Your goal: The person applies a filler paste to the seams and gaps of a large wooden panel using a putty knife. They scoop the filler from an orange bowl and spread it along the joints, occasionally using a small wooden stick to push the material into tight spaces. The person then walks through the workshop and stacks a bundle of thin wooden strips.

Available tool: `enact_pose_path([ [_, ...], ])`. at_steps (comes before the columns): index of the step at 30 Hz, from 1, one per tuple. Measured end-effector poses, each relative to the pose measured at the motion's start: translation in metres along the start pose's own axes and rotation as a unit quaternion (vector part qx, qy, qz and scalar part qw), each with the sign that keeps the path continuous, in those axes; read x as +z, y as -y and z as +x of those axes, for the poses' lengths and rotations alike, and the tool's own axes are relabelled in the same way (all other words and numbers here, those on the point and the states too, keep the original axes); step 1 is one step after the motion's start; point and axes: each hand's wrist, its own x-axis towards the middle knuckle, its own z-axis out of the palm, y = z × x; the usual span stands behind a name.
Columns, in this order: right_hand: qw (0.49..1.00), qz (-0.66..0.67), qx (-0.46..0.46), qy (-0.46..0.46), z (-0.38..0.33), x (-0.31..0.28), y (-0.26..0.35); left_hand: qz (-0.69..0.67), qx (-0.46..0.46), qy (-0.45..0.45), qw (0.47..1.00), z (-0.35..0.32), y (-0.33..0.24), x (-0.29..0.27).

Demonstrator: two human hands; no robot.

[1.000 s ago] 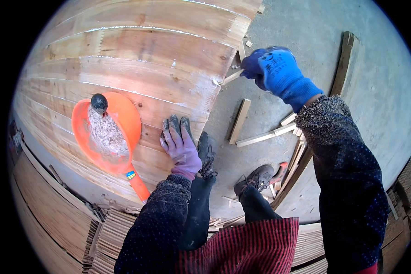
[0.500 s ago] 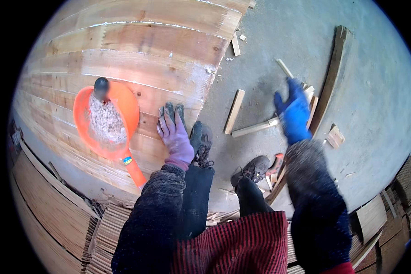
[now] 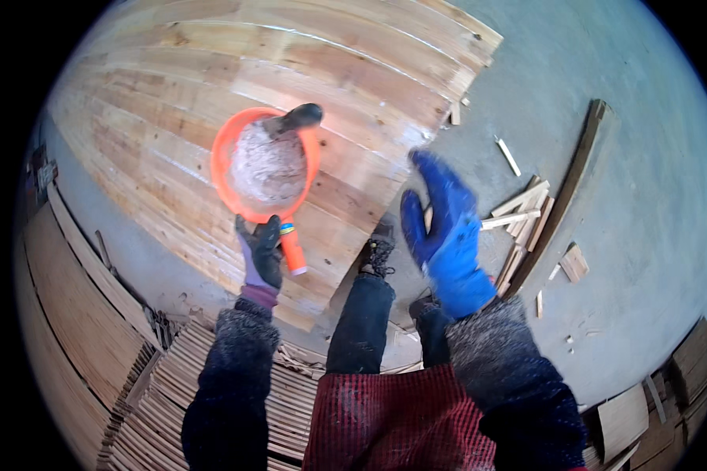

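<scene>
Ok, L hand (image 3: 259,250) is down by the orange scoop (image 3: 312,153), just L of its handle (image 3: 292,250); fingers parted w/ a gap btwn, not wrapped round the handle. Can't tell if a fingertip touches the bowl. R hand (image 3: 448,228) hovers off to the R, around the R edge of the wood panel (image 3: 353,102), thumb & fingers spread in a wide V, bit blurry, nothing gripped AFAICT. Hands well apart from each other.

Scoop's on the L part of the panel, handle toward the near side, bowl facing up so the pale mix (image 3: 267,169) inside shows. Black-handled tool (image 3: 300,118) is stuck in the mix, grip poking out over the far R rim. Whitish patch (image 3: 418,132) on the panel nr its R edge, just past the R fingertips.

On the floor further R: wood strips (image 3: 522,208) in a loose pile, just L of a long dark beam (image 3: 569,180).

Step in hand, I'd guess: getting hold of the scoop w/ the L. Next move prob. calls for L fingers snug on handle or bowl, bowl kept lvl so nothing spills, & R hand lined up w/ the tool's grip.
</scene>
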Motion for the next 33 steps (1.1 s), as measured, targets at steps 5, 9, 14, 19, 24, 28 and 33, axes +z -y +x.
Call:
enact_pose_path([
  [5, 0.987, -0.122, -0.093, 0.037, 0.082, 0.015, 0.035, -0.062, -0.094, 0.034, 0.993, -0.013, 0.025, 0.000],
  [9, 0.919, -0.253, -0.292, 0.083, 0.126, 0.075, 0.042, -0.012, -0.110, 0.154, 0.982, -0.003, 0.007, 0.013],
  [14, 0.877, -0.338, -0.083, 0.331, 0.085, 0.064, 0.035, 0.043, -0.148, 0.099, 0.983, -0.061, 0.012, 0.033],
  [19, 0.904, -0.221, -0.032, 0.365, -0.061, -0.019, 0.033, 0.007, -0.224, 0.092, 0.970, -0.131, 0.021, 0.043],
  [24, 0.959, -0.106, 0.069, 0.254, -0.096, -0.100, 0.035, -0.075, -0.235, 0.037, 0.968, -0.168, 0.041, 0.039],
  [28, 0.965, -0.198, 0.010, 0.172, -0.081, -0.081, -0.013, -0.071, -0.234, 0.006, 0.970, -0.205, 0.054, 0.010],
  [33, 0.930, -0.290, 0.107, 0.197, -0.042, -0.026, -0.042, -0.059, -0.263, -0.052, 0.962, -0.241, 0.045, -0.019],
])
